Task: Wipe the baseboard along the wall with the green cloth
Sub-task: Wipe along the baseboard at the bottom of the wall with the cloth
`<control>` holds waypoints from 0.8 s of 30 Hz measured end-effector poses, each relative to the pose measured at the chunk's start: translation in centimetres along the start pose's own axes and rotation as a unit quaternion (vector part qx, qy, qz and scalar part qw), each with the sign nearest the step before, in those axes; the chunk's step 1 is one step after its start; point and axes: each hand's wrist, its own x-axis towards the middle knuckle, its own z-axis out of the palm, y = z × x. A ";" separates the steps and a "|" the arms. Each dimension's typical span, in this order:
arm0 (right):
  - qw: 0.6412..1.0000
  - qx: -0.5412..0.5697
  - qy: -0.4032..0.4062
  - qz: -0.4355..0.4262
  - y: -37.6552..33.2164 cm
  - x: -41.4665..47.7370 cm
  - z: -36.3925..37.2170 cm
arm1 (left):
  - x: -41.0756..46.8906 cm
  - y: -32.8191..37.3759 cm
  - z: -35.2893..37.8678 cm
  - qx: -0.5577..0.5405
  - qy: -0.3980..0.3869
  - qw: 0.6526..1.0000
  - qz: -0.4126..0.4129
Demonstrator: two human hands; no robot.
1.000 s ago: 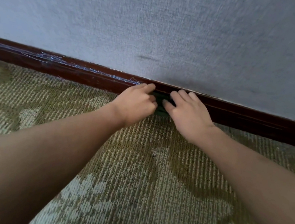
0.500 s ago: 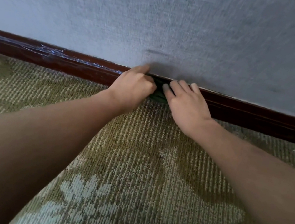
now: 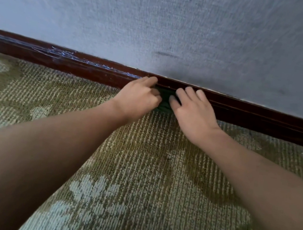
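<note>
Both bare forearms reach forward over a patterned olive-and-pale-green woven carpet (image 3: 137, 172) to the foot of a grey textured wall (image 3: 182, 19). A dark reddish-brown glossy wooden baseboard (image 3: 266, 120) runs along the base of the wall, sloping down toward the right of the picture, with pale bluish scratch-like streaks (image 3: 66, 55) on its left stretch.

The dark green cloth (image 3: 164, 99), bunched into a small wad, sits pressed against the face of the baseboard just where it meets the carpet, between the two hands; only a narrow part of it shows. The left hand (image 3: 139, 98) is curled around the cloth's left side, fingers bent in, with the forefinger stretched out onto the baseboard's upper edge. The right hand (image 3: 193, 113) lies flatter, its fingers (image 3: 185, 93) spread against the baseboard and its thumb touching the cloth's right side; whether it actually clamps the cloth cannot be told. A faint dark smudge (image 3: 165, 54) marks the wall above the hands.
</note>
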 end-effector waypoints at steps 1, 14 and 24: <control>1.000 -0.007 0.010 0.014 0.4 0.3 -0.2 | 0.3 -0.3 -0.2 0.000 0.014 1.000 -0.009; 0.998 -0.038 0.042 0.041 3.0 -1.8 1.8 | 4.0 1.3 0.0 -0.027 0.028 0.999 0.008; 0.996 0.030 0.010 0.080 0.6 0.2 1.7 | 2.3 -0.7 0.9 -0.023 0.033 0.999 0.012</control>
